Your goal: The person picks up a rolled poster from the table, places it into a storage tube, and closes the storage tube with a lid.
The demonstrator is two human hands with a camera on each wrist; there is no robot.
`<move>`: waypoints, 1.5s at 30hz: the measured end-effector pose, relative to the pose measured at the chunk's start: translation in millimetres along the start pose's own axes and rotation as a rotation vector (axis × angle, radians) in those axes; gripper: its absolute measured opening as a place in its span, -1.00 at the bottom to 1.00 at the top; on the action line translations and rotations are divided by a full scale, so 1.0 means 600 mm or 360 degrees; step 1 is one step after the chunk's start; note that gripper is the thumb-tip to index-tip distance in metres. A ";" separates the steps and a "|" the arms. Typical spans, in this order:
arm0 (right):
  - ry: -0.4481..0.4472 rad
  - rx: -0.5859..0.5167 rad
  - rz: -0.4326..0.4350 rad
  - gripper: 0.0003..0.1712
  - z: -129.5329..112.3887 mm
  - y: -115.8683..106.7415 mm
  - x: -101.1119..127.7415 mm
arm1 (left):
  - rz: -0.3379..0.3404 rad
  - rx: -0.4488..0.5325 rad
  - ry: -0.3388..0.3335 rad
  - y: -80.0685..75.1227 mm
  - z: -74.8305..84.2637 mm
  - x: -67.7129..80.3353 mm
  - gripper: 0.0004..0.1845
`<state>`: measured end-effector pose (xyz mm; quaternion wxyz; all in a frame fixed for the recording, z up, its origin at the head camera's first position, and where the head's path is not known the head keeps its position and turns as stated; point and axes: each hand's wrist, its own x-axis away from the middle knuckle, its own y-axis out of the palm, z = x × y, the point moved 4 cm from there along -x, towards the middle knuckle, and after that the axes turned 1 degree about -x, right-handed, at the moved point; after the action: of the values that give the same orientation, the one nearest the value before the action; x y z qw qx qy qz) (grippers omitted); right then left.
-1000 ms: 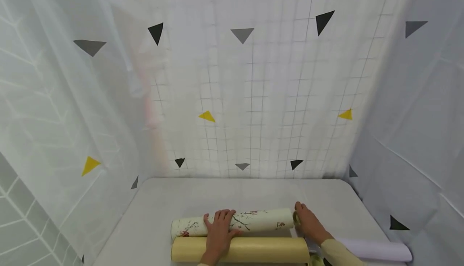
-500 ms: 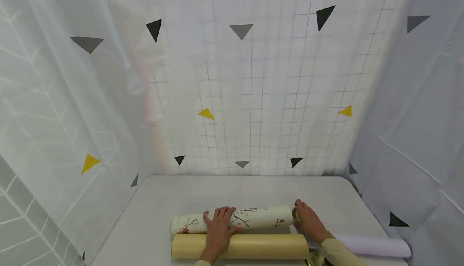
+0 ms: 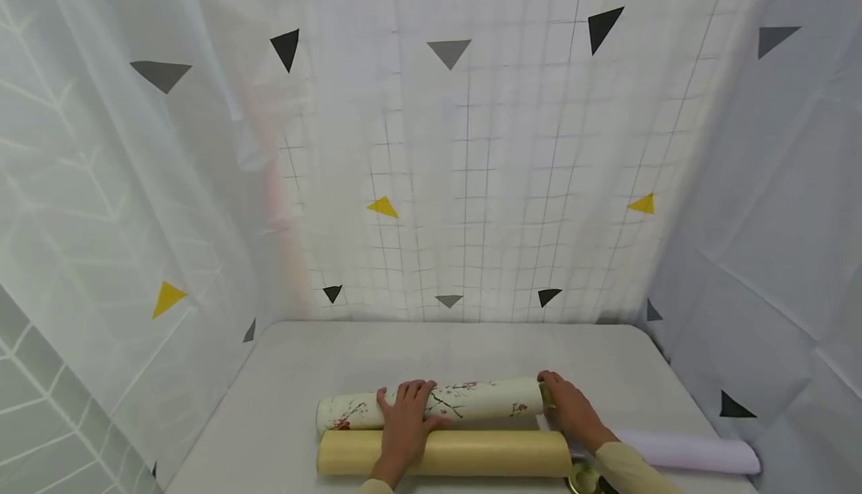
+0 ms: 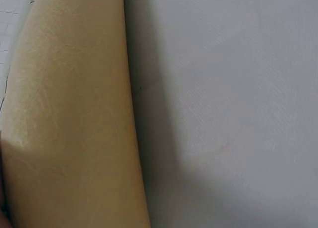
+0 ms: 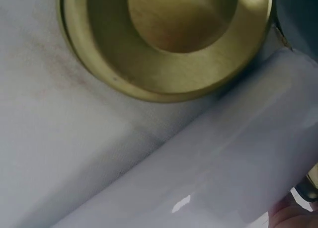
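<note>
A cream wallpaper roll (image 3: 485,400) printed with red blossom branches lies at a slight slant across the table. My left hand (image 3: 404,430) rests on it, fingers spread over its top, with the wrist crossing a yellow roll (image 3: 501,453) just in front. In the left wrist view that yellow roll (image 4: 74,99) fills the left side. At the blossom roll's right end, my right hand (image 3: 572,413) holds a round gold cap (image 3: 547,395) against the opening. Fingers largely hide the cap, so how far it sits in cannot be told.
A second gold cap (image 5: 171,86) lies on the table (image 3: 444,348) beside the yellow roll's right end. A pale lilac-white roll (image 3: 700,452) extends right beneath my right forearm. White sheeting (image 3: 471,180) with triangles stands behind and at both sides.
My right hand has moved slightly left, bringing the gold cap closer against the blossom roll's end. The left hand stays in place on the roll.
</note>
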<state>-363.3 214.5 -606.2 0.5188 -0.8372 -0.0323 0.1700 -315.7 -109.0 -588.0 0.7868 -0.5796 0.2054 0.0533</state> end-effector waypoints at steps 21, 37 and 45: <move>0.0023 0.0027 0.0037 -0.63 -0.010 -0.009 0.002 | 0.0033 0.0021 -0.0002 -0.009 0.006 -0.001 -0.30; 0.0313 -0.0390 -0.0031 -0.67 -0.024 -0.006 -0.001 | 0.0026 0.0003 -0.0008 -0.010 0.007 0.002 -0.30; 0.0456 -0.0681 -0.0051 -0.48 -0.036 -0.014 0.001 | 0.0045 -0.0019 -0.0014 -0.010 0.007 0.000 -0.31</move>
<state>-355.2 200.1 -590.4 0.3317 -0.9428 -0.0071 0.0306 -312.7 -106.8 -581.7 0.7834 -0.5810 0.2098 0.0684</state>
